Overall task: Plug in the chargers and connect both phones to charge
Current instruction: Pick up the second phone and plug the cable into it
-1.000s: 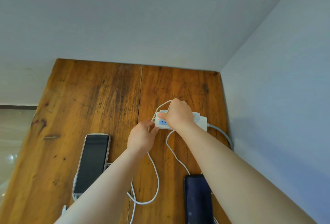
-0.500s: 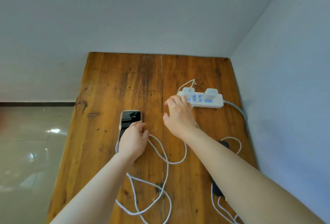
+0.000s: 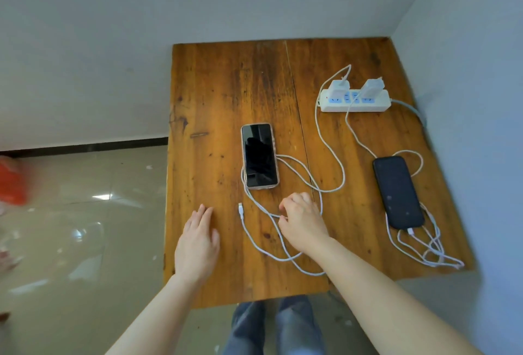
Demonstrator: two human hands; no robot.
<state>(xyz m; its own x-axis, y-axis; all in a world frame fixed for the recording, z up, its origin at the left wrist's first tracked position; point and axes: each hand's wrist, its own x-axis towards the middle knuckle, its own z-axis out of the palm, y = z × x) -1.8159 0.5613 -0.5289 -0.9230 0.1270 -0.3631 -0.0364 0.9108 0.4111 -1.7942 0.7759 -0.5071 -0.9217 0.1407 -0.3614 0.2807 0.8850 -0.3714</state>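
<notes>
A white power strip [image 3: 379, 104] lies at the table's far right with two white chargers, the left one [image 3: 339, 86] and the right one [image 3: 371, 87], standing in it. A pink-cased phone [image 3: 259, 155] lies mid-table, screen dark. The loose plug [image 3: 240, 208] of its white cable [image 3: 329, 151] rests on the wood below it, unconnected. A black phone [image 3: 397, 191] lies to the right with a cable plug [image 3: 410, 231] at its near end. My right hand [image 3: 302, 223] hovers curled over the cable loops, fingertips at the cable. My left hand [image 3: 198, 244] lies flat and empty on the table.
The wooden table [image 3: 220, 86] stands in a corner, with walls behind and to the right. Spare cable coils [image 3: 430, 250] pile near the front right edge. Tiled floor [image 3: 85, 213] lies to the left, with an orange object [image 3: 11, 182] on it. My legs [image 3: 274, 326] show below the front edge.
Both hands have drawn back from the power strip toward the table's front edge. The view has pulled back, so the whole table, both phones and both chargers show.
</notes>
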